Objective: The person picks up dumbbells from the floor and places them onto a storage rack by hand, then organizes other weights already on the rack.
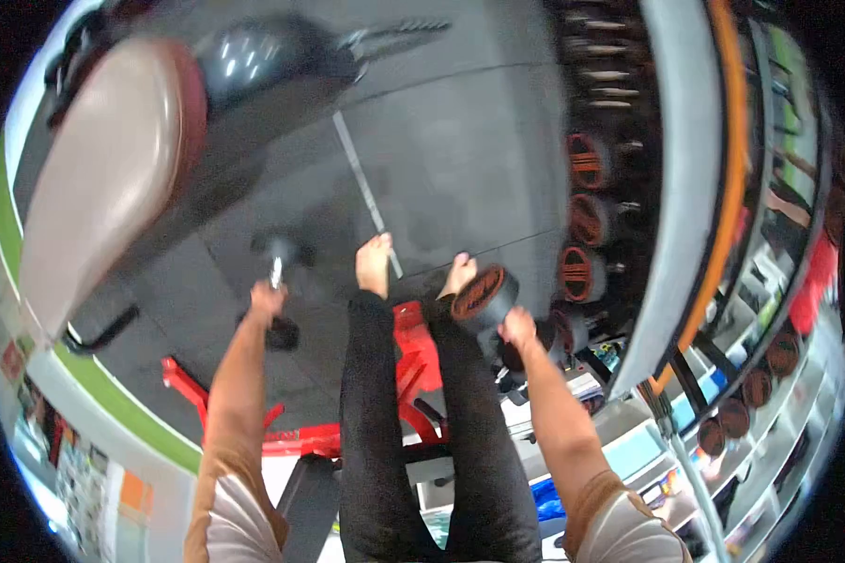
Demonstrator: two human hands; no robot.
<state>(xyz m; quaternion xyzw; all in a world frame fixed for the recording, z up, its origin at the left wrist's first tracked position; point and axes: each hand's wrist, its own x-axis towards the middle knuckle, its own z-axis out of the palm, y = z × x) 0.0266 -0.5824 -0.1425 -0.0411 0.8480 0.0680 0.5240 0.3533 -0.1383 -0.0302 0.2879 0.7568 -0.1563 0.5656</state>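
My left hand (268, 301) is wrapped round the metal handle of a black dumbbell (287, 248), held out to the left of my legs. Its two dark ends stick out beyond the fist, the near one partly below my wrist. On the right, my right hand (517, 327) grips another dumbbell (484, 298), whose round end shows an orange-red marking. That end hangs just in front of my right shin, and the handle is mostly covered by my fingers. Both arms reach forward past my black trousers (382, 422). My bare feet (374, 261) are on the dark floor.
A red metal bench frame (417, 352) stands beneath my legs. To the right, a rack holds several dumbbells (587, 220) beside a grey and orange rail (690, 188). A padded seat (113, 178) and a shiny black ball (268, 58) are at upper left. A thin bar (357, 169) lies ahead.
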